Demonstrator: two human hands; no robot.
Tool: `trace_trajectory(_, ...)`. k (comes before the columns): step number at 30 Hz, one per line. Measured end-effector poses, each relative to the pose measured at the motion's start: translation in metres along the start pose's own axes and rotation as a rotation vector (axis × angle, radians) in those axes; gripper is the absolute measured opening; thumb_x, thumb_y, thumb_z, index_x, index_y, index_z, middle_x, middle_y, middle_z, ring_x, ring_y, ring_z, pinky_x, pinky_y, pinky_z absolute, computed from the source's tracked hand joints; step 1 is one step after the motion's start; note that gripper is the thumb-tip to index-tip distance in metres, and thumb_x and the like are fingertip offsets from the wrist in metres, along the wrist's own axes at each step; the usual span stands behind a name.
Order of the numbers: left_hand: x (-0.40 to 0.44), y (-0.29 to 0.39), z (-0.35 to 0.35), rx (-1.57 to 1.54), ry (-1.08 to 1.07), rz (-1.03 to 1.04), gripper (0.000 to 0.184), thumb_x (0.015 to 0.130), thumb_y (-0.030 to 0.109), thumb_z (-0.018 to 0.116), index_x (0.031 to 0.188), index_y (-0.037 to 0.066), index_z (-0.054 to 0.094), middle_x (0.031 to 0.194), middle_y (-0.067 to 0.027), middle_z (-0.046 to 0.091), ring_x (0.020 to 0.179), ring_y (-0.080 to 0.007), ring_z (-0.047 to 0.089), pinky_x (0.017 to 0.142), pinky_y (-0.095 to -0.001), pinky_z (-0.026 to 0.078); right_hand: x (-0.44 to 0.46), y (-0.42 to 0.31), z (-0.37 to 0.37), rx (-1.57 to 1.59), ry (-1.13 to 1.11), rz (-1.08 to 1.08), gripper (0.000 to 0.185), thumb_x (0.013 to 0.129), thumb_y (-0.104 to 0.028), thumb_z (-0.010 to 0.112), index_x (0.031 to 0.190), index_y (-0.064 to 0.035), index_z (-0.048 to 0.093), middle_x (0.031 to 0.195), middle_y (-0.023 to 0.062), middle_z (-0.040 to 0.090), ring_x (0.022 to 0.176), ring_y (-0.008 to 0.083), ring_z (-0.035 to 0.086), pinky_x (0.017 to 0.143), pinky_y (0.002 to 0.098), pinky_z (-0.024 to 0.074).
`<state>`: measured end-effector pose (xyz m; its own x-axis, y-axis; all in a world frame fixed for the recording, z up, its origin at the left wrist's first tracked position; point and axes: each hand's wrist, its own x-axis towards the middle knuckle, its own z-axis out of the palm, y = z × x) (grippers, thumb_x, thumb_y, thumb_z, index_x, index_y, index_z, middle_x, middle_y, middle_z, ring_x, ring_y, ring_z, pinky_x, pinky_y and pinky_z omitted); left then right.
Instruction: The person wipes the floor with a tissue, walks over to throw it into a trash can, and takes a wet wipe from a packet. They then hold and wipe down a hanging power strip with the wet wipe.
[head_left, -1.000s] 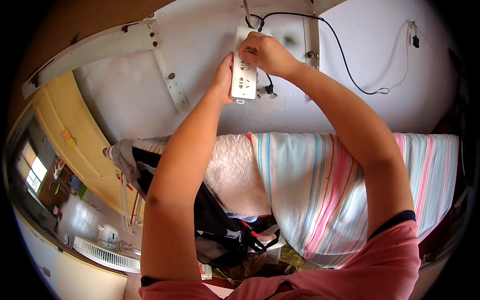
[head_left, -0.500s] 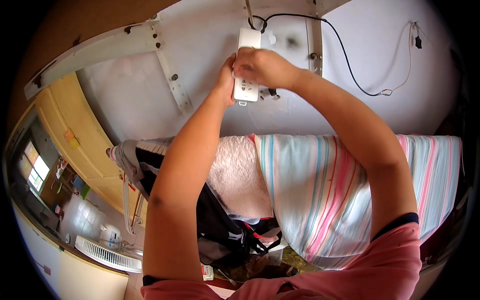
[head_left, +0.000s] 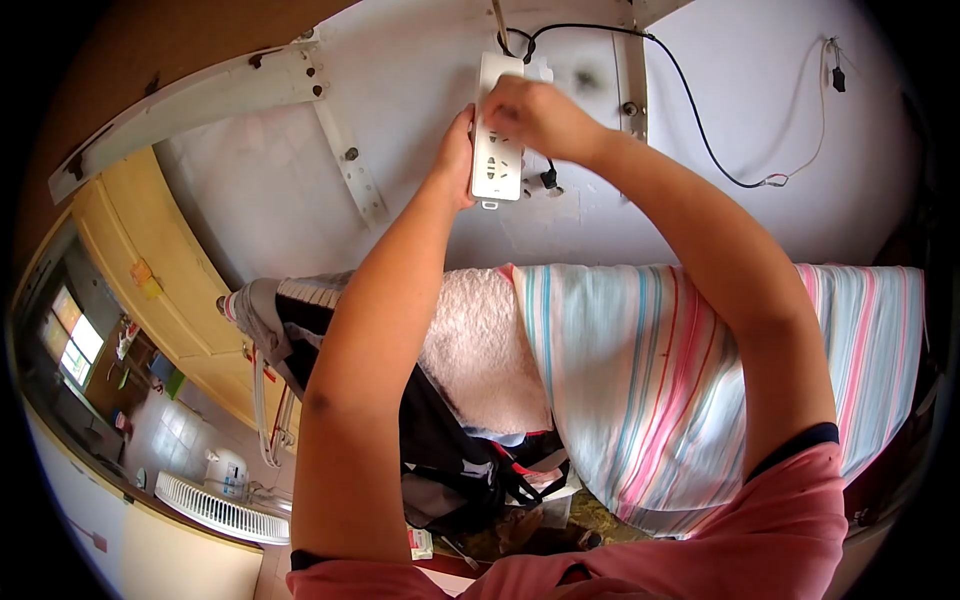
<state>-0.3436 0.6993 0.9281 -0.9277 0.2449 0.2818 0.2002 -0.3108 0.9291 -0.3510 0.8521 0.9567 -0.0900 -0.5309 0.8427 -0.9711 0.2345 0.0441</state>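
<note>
A white power strip is upright against the wall, its lower sockets facing me. My left hand grips its left edge, with the thumb pointing up and the other fingers hidden behind it. Over the strip's upper half, my right hand is closed with curled fingers close to the face. Those fingertips are blurred, and I cannot see what they hold, if anything. Below the right hand, a black plug hangs beside the strip's right edge. A black cord runs right from near the strip's top.
A striped cloth and a pale fluffy towel hang below my arms. The black cord meets a thin white wire on the right. A dark bag lies underneath, and a yellow door stands left.
My right hand has moved up and slightly right along the strip, uncovering more of the sockets. The black plug beside it shows more fully. My left hand keeps its hold.
</note>
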Motion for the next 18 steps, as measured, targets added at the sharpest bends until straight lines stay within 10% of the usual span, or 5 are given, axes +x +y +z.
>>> trace_trajectory(8,0.005,-0.003,-0.006,0.029,-0.047,0.024,0.050,0.094,0.047,0.024,0.108,0.009,0.053,0.085,-0.0127,0.063,0.065,-0.0262,0.064,0.055,-0.0409,0.055,0.003,0.002,-0.001,-0.015,0.031,0.125,0.010,0.081,-0.009,0.060,0.087,-0.0009,0.062,0.090,0.0108,0.058,0.076,0.0291,0.059,0.070,0.0347,0.0481)
trace_trajectory(12,-0.008,0.002,0.008,-0.029,0.144,0.005,0.051,0.094,0.046,0.023,0.108,0.009,0.054,0.084,-0.0131,0.063,0.069,-0.0266,0.064,0.056,-0.0420,0.055,-0.005,-0.010,0.013,0.047,-0.109,-0.175,0.011,0.080,-0.010,0.058,0.086,-0.0032,0.064,0.093,0.0118,0.061,0.080,0.0319,0.060,0.074,0.0386,0.0486)
trace_trajectory(18,0.001,-0.002,-0.002,0.062,-0.051,0.026,0.049,0.094,0.045,0.024,0.109,0.009,0.054,0.091,-0.0115,0.063,0.073,-0.0268,0.065,0.060,-0.0419,0.055,0.001,-0.006,0.002,0.026,0.023,0.120,0.008,0.080,-0.006,0.060,0.086,-0.0015,0.063,0.088,0.0105,0.057,0.077,0.0259,0.061,0.071,0.0325,0.0493)
